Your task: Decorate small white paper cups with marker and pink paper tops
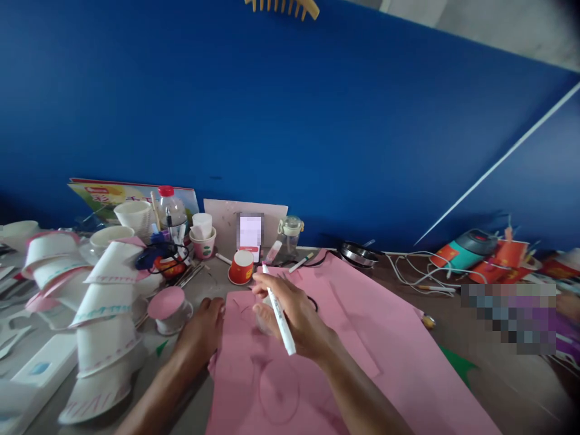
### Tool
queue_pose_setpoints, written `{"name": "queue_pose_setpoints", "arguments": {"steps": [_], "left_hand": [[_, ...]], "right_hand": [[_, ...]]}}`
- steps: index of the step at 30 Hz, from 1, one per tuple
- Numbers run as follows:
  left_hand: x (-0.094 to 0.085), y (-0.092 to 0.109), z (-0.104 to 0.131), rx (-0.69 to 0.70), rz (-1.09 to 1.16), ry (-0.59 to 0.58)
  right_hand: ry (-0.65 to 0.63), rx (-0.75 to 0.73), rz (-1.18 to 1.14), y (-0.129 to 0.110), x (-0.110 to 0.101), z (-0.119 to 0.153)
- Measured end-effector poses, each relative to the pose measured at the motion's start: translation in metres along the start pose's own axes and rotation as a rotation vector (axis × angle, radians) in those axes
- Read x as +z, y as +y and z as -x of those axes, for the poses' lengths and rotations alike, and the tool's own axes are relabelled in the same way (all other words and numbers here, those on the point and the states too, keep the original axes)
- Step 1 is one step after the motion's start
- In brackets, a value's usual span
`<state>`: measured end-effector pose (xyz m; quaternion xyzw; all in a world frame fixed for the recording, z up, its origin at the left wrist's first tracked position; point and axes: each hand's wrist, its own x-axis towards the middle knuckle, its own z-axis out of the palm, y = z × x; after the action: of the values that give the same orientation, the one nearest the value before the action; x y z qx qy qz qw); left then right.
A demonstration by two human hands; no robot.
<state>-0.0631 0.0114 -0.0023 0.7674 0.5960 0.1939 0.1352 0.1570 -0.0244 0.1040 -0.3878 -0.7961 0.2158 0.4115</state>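
My right hand [301, 314] is closed round a white marker [283, 323], held above the pink paper [235, 386]. The marker slants, with its upper end pointing away from me. An oval outline [279, 393] and other thin lines are drawn on the paper. At the paper's left edge, my left hand [209, 323] rests with its fingers curled against it; its fingertips are partly hidden. Just left of that hand stands a white cup with a pink round top [167, 308]. A red paper cup [241, 267] lies tilted beyond the hands.
Stacked white paper cups [106, 308] curve along the left side. A lit phone [250, 232] leans on a board at the back, near a lidded jar [290, 232]. Tape rolls [357, 254], cables and a teal object [466, 251] lie rightward. Another person's hand [568, 305] shows far right.
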Motion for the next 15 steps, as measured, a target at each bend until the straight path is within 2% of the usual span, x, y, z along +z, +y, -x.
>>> {"name": "queue_pose_setpoints", "arguments": {"steps": [2, 3, 6, 8, 11, 15], "left_hand": [[-0.001, 0.001, -0.003, -0.033, 0.177, 0.050], [-0.003, 0.003, -0.003, -0.074, 0.343, 0.059], [-0.010, 0.013, -0.004, -0.252, 1.125, 0.067], [-0.013, 0.018, -0.003, -0.349, 1.474, 0.062], [-0.015, 0.024, -0.002, -0.407, 1.787, 0.014], [-0.014, 0.025, -0.001, -0.446, 1.951, -0.017]], "right_hand": [[-0.004, 0.013, -0.114, -0.002, 0.007, 0.000], [-0.008, 0.018, -0.174, -0.003, 0.011, 0.001], [0.016, -0.008, -0.260, -0.005, 0.025, 0.001], [0.079, -0.033, -0.230, -0.005, 0.034, 0.002], [0.165, -0.005, -0.161, -0.005, 0.046, 0.003], [0.195, 0.072, -0.120, -0.005, 0.059, 0.005]]}}
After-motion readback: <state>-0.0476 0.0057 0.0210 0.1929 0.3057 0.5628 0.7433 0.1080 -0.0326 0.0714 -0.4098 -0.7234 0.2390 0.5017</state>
